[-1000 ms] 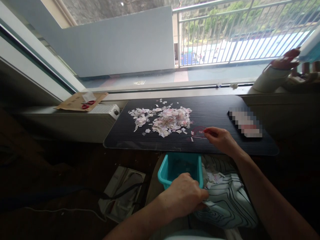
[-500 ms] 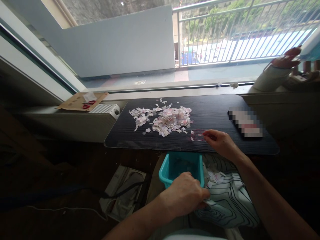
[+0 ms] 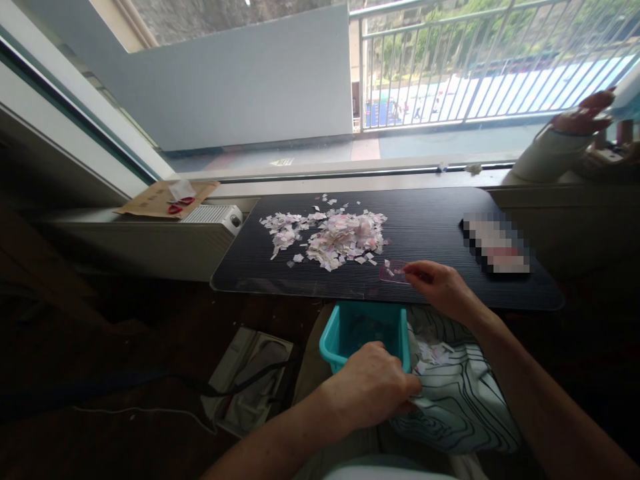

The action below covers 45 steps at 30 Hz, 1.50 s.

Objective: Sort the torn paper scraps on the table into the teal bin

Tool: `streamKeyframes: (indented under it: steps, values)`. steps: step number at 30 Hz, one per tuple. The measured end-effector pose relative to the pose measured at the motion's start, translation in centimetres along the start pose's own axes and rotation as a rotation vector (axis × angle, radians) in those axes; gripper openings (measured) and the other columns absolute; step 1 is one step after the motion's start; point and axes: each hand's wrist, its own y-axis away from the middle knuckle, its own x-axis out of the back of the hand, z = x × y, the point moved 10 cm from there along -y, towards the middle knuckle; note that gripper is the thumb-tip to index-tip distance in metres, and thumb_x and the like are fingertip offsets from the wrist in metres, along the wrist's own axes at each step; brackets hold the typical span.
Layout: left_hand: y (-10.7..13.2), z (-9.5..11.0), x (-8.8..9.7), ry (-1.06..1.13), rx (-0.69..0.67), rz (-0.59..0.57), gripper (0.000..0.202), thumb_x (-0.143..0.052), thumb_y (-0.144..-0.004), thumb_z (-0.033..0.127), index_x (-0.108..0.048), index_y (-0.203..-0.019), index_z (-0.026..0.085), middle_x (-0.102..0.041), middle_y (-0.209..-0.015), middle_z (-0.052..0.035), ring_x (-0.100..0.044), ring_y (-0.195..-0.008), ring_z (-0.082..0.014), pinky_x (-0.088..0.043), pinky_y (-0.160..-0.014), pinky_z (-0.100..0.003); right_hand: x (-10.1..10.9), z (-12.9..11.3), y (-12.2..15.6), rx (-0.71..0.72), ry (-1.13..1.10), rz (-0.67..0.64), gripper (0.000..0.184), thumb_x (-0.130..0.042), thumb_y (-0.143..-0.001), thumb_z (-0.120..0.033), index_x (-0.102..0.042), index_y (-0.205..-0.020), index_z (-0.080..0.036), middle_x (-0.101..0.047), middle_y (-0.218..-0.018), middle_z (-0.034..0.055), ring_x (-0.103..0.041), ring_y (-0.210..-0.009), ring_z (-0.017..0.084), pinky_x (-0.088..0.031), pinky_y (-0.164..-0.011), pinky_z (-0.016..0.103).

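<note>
My right hand [image 3: 441, 288] rests on the front part of the black table [image 3: 435, 227] and pinches a small clear pinkish plastic piece [image 3: 393, 271] by its right edge. A heap of small cut paper scraps [image 3: 336, 233], white and pink, lies just behind and left of it. Below the table edge, my left hand [image 3: 373, 387] is closed on the near rim of a teal plastic basket [image 3: 364, 330] sitting at my lap. A white cloth with black wavy lines [image 3: 453, 393] lies beside the basket, with a few scraps on it.
A flat blurred object [image 3: 496, 243] lies at the table's right. Another person's sleeve and hand [image 3: 560, 143] rest on the window sill at far right. A white heater [image 3: 210, 215] and a brown envelope with red scissors [image 3: 165, 199] sit at left. A bag [image 3: 250, 387] lies on the floor.
My right hand has drawn the clear pinkish piece slightly toward the table's front edge. My left hand has stayed on the basket rim.
</note>
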Motion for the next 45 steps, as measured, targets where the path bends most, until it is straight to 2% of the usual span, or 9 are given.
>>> streamKeyframes:
  steps: [5, 10, 14, 16, 23, 30, 38, 43, 45]
  values:
    - [0.1, -0.1, -0.1, 0.008, 0.009, 0.002, 0.021, -0.065, -0.083, 0.04, -0.064, -0.08, 0.019, -0.066, -0.066, -0.0023, -0.064, -0.063, -0.0203, -0.044, -0.063, -0.031, -2.0, -0.1, 0.4, 0.019, -0.144, -0.169, 0.024, -0.056, -0.081, -0.038, -0.07, -0.089, -0.02, -0.072, -0.082, 0.0024, -0.064, -0.072, 0.018, -0.05, -0.064, 0.025]
    - [0.1, -0.2, -0.1, 0.003, 0.013, 0.003, 0.02, -0.066, -0.083, 0.04, -0.064, -0.08, 0.02, -0.066, -0.066, -0.0016, -0.064, -0.063, -0.0208, -0.044, -0.063, -0.031, -1.7, -0.2, 0.1, -0.004, -0.143, -0.095, 0.024, -0.056, -0.081, -0.037, -0.07, -0.091, -0.02, -0.072, -0.083, 0.0036, -0.065, -0.074, 0.019, -0.05, -0.066, 0.026]
    - [0.2, -0.4, -0.2, -0.006, 0.025, -0.009, 0.022, -0.063, -0.084, 0.042, -0.063, -0.081, 0.02, -0.065, -0.066, -0.002, -0.063, -0.064, -0.0209, -0.043, -0.064, -0.031, -2.9, -1.1, 0.6, 0.038, -0.154, -0.222, 0.022, -0.056, -0.081, -0.035, -0.071, -0.088, -0.02, -0.071, -0.079, 0.0019, -0.063, -0.068, 0.017, -0.048, -0.061, 0.024]
    - [0.5, -0.5, -0.3, 0.0, 0.03, -0.017, 0.022, -0.063, -0.085, 0.041, -0.063, -0.082, 0.02, -0.065, -0.066, -0.002, -0.063, -0.065, -0.0207, -0.043, -0.064, -0.03, -2.3, -0.9, 0.5, 0.034, -0.168, -0.203, 0.024, -0.056, -0.081, -0.037, -0.071, -0.089, -0.02, -0.071, -0.077, 0.0019, -0.062, -0.066, 0.016, -0.048, -0.059, 0.024]
    - [2.9, -2.2, -0.1, 0.083, 0.153, -0.009, 0.019, -0.063, -0.085, 0.038, -0.06, -0.079, 0.02, -0.062, -0.069, 0.0002, -0.059, -0.066, -0.0178, -0.042, -0.068, -0.028, 2.0, 3.5, -1.8, -0.115, -0.055, 0.092, 0.03, -0.058, -0.077, -0.04, -0.071, -0.093, -0.018, -0.069, -0.071, 0.0039, -0.061, -0.06, 0.016, -0.048, -0.058, 0.026]
    - [5.5, -3.6, -0.3, 0.096, 0.263, 0.001, 0.011, -0.063, -0.085, 0.034, -0.06, -0.085, 0.023, -0.06, -0.07, 0.0015, -0.057, -0.068, -0.0184, -0.038, -0.065, -0.028, 1.2, 3.8, -2.7, -0.106, -0.028, 0.037, 0.031, -0.057, -0.077, -0.039, -0.072, -0.093, -0.017, -0.067, -0.066, 0.0027, -0.059, -0.059, 0.015, -0.047, -0.058, 0.026]
    - [6.4, -4.7, -0.6, 0.106, 0.317, 0.047, 0.013, -0.062, -0.087, 0.037, -0.061, -0.086, 0.024, -0.059, -0.069, 0.0014, -0.055, -0.067, -0.0176, -0.034, -0.062, -0.027, 0.6, 2.5, 0.0, -0.108, -0.107, -0.173, 0.028, -0.057, -0.077, -0.04, -0.071, -0.086, -0.016, -0.066, -0.068, 0.0016, -0.054, -0.058, 0.012, -0.042, -0.053, 0.023]
    - [6.2, -4.7, -0.6, 0.103, 0.312, 0.058, 0.014, -0.063, -0.085, 0.037, -0.061, -0.083, 0.023, -0.058, -0.067, 0.0019, -0.054, -0.066, -0.0173, -0.033, -0.062, -0.027, 1.3, 2.9, 0.4, -0.158, -0.155, -0.094, 0.035, -0.059, -0.076, -0.043, -0.07, -0.091, -0.014, -0.065, -0.069, 0.0029, -0.052, -0.058, 0.013, -0.042, -0.055, 0.024]
    - [6.2, -4.8, -0.5, 0.099, 0.316, 0.068, 0.014, -0.063, -0.086, 0.037, -0.061, -0.083, 0.024, -0.058, -0.067, 0.002, -0.054, -0.066, -0.0174, -0.033, -0.062, -0.027, 0.9, 3.1, 0.6, -0.161, -0.174, -0.142, 0.034, -0.059, -0.076, -0.044, -0.07, -0.089, -0.014, -0.063, -0.068, 0.0022, -0.051, -0.058, 0.012, -0.041, -0.054, 0.024]
